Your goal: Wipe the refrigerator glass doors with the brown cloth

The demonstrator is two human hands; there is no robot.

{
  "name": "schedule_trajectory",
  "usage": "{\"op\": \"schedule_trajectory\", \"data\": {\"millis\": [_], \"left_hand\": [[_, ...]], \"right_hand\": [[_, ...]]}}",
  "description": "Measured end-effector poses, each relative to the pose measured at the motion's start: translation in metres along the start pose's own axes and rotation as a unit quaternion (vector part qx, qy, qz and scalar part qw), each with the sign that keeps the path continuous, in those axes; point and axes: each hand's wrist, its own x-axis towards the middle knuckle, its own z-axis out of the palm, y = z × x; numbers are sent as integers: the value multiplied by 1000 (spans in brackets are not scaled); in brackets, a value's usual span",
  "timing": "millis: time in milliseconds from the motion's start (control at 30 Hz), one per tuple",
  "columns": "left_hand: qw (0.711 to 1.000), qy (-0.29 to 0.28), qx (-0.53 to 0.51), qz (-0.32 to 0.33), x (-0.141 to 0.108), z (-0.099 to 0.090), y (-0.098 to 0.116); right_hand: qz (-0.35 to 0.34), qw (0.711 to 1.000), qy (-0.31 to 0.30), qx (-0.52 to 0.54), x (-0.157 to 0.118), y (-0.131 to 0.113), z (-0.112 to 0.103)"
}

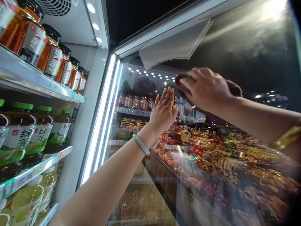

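Note:
My left hand (163, 110) lies flat against the glass door (240, 72), its fingers stretched upward, with nothing held. A pale green bangle (141, 144) circles that wrist. To its right and slightly higher, my right hand (208, 89) presses a brown cloth (180, 82) on the glass. The cloth shows past the fingertips and behind the wrist; the rest is hidden under the hand. A gold-coloured band (288, 137) is on the right forearm, slightly blurred.
A pale sheet (174, 47) hangs at the top of the door. On the left, an open cooler holds amber bottles (34, 39) on its upper shelf (42, 75) and green-capped bottles (41, 131) below. A bright light strip (98, 122) runs along the frame. The glass reflects bottles and heaped packets.

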Motion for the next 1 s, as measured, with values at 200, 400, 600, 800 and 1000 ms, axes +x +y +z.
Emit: {"op": "schedule_trajectory", "data": {"millis": [200,400,600,800,1000], "left_hand": [[1000,-2,-19,-17,12,-3,-42],[1000,2,15,23,-10,-3,-64],[999,-15,40,15,-8,-10,-86],[998,-24,51,-4,-16,-13,-116],[998,-25,53,9,-25,-15,-135]], "right_hand": [[29,999,23,22,20,-28,17],[-103,994,-21,36,-3,-66,28],[-3,999,5,37,56,-49,33],[-70,995,-3,70,46,-101,51],[-114,991,-47,47,60,-105,58]]}}
